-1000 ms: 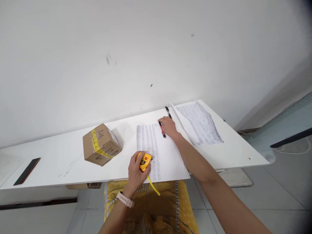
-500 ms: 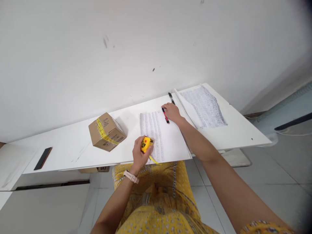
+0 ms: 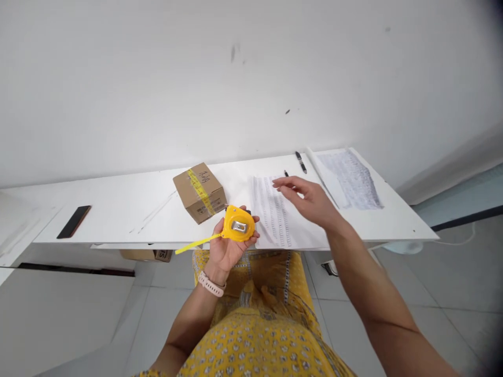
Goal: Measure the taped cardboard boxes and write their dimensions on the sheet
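A yellow tape measure (image 3: 236,225) rests in my left hand (image 3: 226,254), which is turned palm up with the fingers curled round the case. Its metal clip faces up, and a short length of yellow blade sticks out to the left. My right hand (image 3: 310,201) is open above the written sheets (image 3: 271,220), thumb and fingers apart, holding nothing. Just beyond its fingers shows the dark end of a pen (image 3: 286,173); the rest is hidden behind the hand. A taped cardboard box (image 3: 200,191) stands just behind the tape measure.
A black marker-like pen (image 3: 301,162) lies at the back of the white table (image 3: 129,204). More written paper (image 3: 349,178) is at the right, beside a fold. At the far left lies a dark flat block (image 3: 74,222). A white wall (image 3: 157,94) rises behind.
My left hand has turned palm up, flipping the tape measure so its clip side shows and its blade points left. My right hand has left the red and black pen and lifted.
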`<state>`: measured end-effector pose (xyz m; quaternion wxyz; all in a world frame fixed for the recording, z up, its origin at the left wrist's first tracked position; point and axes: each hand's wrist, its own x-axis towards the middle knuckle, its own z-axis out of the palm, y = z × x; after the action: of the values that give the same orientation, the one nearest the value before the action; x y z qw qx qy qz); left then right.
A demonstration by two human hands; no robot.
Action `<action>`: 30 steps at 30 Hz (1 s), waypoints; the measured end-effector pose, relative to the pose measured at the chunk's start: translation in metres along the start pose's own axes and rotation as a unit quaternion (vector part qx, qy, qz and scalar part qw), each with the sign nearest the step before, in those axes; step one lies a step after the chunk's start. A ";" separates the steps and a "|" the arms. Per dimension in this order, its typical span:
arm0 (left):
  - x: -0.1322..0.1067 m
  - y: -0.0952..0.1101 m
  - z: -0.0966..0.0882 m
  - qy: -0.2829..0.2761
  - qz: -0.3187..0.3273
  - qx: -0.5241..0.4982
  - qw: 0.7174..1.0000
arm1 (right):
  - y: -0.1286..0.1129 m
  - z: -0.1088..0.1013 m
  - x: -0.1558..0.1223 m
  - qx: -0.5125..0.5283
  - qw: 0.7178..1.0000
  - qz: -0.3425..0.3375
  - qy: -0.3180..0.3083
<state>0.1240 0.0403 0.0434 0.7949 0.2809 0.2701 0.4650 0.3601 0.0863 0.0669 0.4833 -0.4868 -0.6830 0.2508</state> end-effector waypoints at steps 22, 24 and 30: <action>-0.028 0.047 -0.116 0.223 0.268 -0.040 0.936 | -0.029 0.163 -0.065 0.038 0.991 0.129 0.014; -0.037 0.043 -0.106 0.224 0.261 -0.017 0.939 | -0.031 0.146 -0.081 0.016 0.989 0.144 0.017; -0.070 0.051 -0.063 0.143 0.351 0.305 0.873 | -0.061 0.104 -0.081 0.036 0.989 0.099 0.103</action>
<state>0.0212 0.0114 0.0472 0.4065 0.5160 0.3930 0.6434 0.2447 0.0016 0.0402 0.5408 -0.5580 -0.5684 0.2702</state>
